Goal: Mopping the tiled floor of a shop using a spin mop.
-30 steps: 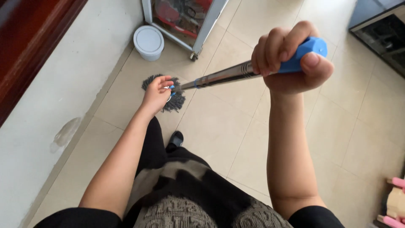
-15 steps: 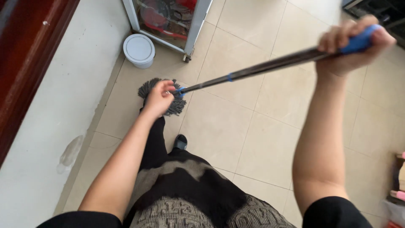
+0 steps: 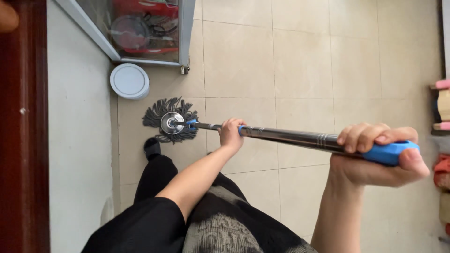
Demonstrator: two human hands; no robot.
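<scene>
I hold a mop with a shiny metal pole (image 3: 290, 137) and a blue grip. My right hand (image 3: 375, 157) is wrapped around the blue grip at the near end of the pole. Farther down the pole, my left hand (image 3: 231, 133) grips it close to the mop end. The grey string mop head (image 3: 169, 119) with a round metal disc rests on the beige tiled floor (image 3: 304, 56), just ahead of my black shoe (image 3: 152, 148).
A small round white bin (image 3: 129, 81) stands by the pale wall (image 3: 77, 140). Behind it is a glass-fronted metal cabinet (image 3: 140, 28) on casters. A dark red wooden frame (image 3: 23, 140) runs along the left. Pink and tan items (image 3: 443, 105) lie at the right edge.
The view has swung so the pole now lies nearly level across the frame. The mop head sits a little farther right of the bin. Both hands kept their hold.
</scene>
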